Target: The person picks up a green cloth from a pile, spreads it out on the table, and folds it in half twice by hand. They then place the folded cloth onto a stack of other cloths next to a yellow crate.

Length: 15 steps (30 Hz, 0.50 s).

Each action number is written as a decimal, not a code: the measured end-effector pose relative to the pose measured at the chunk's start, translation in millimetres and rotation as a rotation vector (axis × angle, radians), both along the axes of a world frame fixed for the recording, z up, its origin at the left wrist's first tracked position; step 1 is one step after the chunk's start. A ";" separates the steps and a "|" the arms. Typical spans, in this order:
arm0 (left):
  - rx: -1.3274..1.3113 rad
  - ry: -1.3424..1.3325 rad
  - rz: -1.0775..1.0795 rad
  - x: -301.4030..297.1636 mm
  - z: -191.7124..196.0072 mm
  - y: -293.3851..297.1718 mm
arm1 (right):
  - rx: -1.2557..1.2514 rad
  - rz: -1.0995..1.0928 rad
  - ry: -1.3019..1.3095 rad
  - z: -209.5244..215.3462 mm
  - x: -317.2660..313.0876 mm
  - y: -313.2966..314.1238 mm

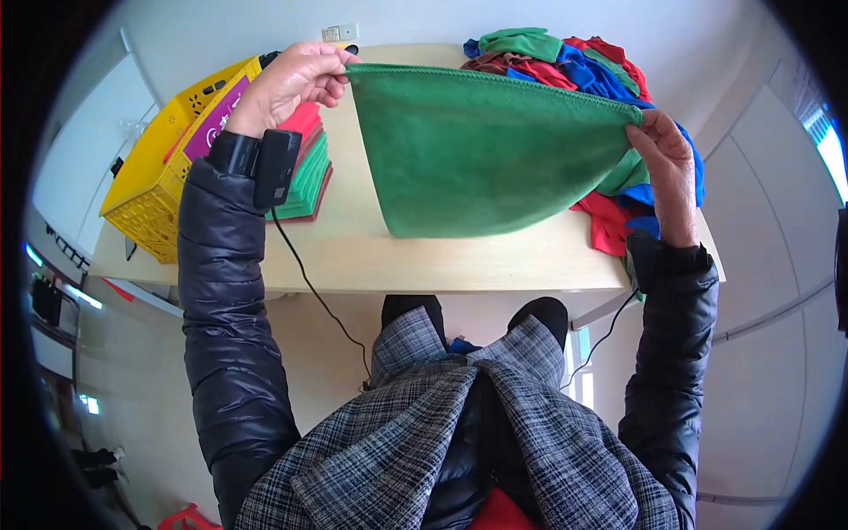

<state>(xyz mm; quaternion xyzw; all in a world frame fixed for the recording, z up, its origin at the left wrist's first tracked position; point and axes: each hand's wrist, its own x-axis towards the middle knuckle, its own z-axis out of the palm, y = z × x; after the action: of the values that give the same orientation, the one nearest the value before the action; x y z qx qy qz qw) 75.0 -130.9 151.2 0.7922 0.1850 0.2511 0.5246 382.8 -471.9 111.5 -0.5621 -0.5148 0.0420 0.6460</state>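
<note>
Two hands hold a green cloth [477, 150] stretched above a light wooden table [353, 256].

The left hand [287, 84] pinches one top corner and the right hand [667, 163] pinches the other, both closed on the fabric, which hangs down between them. Below the left grip lies a stack of folded cloths [309, 172] beside a yellow basket [163, 159]; behind the right grip sits a pile of mixed coloured cloths [583, 66].

A plain green cloth [468, 150] hangs spread out above the desk [353, 256], held up by its two top corners. Its upper edge is stretched taut and shows a neat stitched hem, sloping down a little to the person's right. The fabric falls in a smooth rounded sheet, with the bottom edge hanging just above the desk's surface.
</note>
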 end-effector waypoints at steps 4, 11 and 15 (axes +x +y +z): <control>-0.050 -0.015 -0.058 -11.7 -4.3 -20.4 | 0.005 -0.023 -0.009 0.3 9.7 -6.9; 0.033 0.017 -0.021 -6.1 -17.8 -40.7 | -0.001 -0.013 0.027 8.6 13.7 -19.9; 0.146 -0.147 -0.037 -10.4 -3.6 -42.6 | -0.037 -0.071 0.033 20.7 15.6 -27.3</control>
<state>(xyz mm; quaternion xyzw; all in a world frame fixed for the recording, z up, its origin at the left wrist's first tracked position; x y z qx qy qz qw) 64.7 -173.4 147.7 0.8109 0.1126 0.3116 0.4823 398.3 -499.2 132.2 -0.5909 -0.4829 0.0378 0.6451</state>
